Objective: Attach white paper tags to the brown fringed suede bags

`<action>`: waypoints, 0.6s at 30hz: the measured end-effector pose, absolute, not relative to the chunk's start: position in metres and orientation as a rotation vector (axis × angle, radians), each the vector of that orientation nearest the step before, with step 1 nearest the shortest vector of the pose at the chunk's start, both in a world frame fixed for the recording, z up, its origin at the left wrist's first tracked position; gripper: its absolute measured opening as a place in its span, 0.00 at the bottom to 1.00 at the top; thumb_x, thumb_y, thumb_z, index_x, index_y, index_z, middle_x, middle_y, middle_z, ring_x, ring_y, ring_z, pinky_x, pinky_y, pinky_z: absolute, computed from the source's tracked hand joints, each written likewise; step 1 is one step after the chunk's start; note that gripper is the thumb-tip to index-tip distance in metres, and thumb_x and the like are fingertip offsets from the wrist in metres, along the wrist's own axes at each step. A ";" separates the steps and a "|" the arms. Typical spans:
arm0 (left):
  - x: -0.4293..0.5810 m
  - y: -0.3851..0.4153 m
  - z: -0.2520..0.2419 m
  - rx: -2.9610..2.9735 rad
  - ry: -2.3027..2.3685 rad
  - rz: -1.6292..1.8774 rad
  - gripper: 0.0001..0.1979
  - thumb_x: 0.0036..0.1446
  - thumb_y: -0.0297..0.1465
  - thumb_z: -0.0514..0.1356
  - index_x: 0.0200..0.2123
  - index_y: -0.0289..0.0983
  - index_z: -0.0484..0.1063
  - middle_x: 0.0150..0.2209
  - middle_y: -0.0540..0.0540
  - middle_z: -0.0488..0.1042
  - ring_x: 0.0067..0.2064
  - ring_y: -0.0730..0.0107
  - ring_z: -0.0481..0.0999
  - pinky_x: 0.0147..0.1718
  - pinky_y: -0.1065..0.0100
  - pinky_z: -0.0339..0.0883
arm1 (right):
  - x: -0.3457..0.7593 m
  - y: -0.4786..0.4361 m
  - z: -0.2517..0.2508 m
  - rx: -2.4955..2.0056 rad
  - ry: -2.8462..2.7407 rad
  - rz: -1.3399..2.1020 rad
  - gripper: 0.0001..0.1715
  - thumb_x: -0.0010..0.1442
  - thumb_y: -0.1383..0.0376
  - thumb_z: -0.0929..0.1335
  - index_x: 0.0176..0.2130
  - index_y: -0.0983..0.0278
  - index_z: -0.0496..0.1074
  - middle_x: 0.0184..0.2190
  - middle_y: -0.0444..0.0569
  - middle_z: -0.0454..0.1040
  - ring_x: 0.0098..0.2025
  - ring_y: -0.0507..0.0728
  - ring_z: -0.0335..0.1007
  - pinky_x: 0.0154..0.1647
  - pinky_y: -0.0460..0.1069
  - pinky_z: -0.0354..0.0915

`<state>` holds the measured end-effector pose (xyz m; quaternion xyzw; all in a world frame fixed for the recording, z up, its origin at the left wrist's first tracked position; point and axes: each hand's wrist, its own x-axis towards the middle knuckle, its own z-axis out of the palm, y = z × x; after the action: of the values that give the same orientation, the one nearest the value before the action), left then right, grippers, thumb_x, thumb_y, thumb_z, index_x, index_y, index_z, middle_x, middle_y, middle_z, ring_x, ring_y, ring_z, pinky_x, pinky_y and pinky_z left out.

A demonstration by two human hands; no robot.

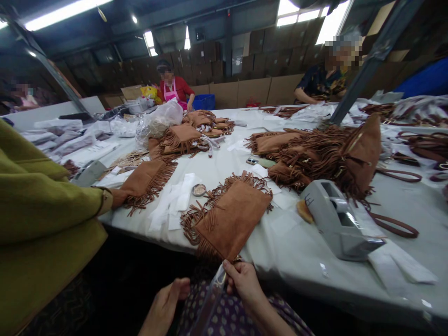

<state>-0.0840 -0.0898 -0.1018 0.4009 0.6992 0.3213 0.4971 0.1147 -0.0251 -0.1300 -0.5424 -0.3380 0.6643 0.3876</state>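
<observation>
The brown fringed suede bag (234, 219) lies on the near edge of the white-covered table (290, 252), just beyond the person's right hand (243, 282), its near corner at that thumb tip. The right thumb and fingers are clamped on a plastic-sleeved strap (213, 291), which hangs toward the lap. The left hand (167, 298), fingers loosely bent and apart from the strap, hovers to its left, nearer than the bag. A gray tape dispenser (341, 224) stands to the bag's right; a small round dish (199, 189) sits just left.
</observation>
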 end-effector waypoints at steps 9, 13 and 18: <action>0.013 -0.042 -0.106 0.896 1.362 0.748 0.25 0.48 0.53 0.53 0.19 0.36 0.63 0.10 0.56 0.61 0.10 0.82 0.53 0.11 0.75 0.44 | 0.118 -0.022 -0.133 -1.365 -0.945 1.602 0.34 0.41 0.39 0.69 0.10 0.63 0.58 0.06 0.40 0.56 0.10 0.45 0.45 0.13 0.45 0.40; 0.011 -0.047 -0.123 0.758 1.382 0.782 0.24 0.47 0.55 0.53 0.24 0.38 0.63 0.13 0.59 0.58 0.11 0.83 0.46 0.10 0.74 0.39 | 0.118 -0.019 -0.134 -1.325 -0.967 1.609 0.35 0.40 0.38 0.69 0.09 0.63 0.57 0.07 0.40 0.55 0.12 0.45 0.43 0.14 0.45 0.38; 0.016 -0.050 -0.132 1.032 1.552 0.906 0.27 0.46 0.55 0.53 0.17 0.36 0.63 0.15 0.56 0.56 0.21 0.78 0.55 0.21 0.73 0.51 | 0.116 -0.028 -0.135 -1.353 -1.029 1.583 0.34 0.46 0.40 0.65 0.10 0.63 0.57 0.07 0.39 0.53 0.12 0.46 0.43 0.14 0.45 0.39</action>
<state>0.0163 -0.0502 -0.1325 0.4285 0.6445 0.3762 0.5094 0.1158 -0.0280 -0.1350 -0.5342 -0.4065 0.6252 0.3981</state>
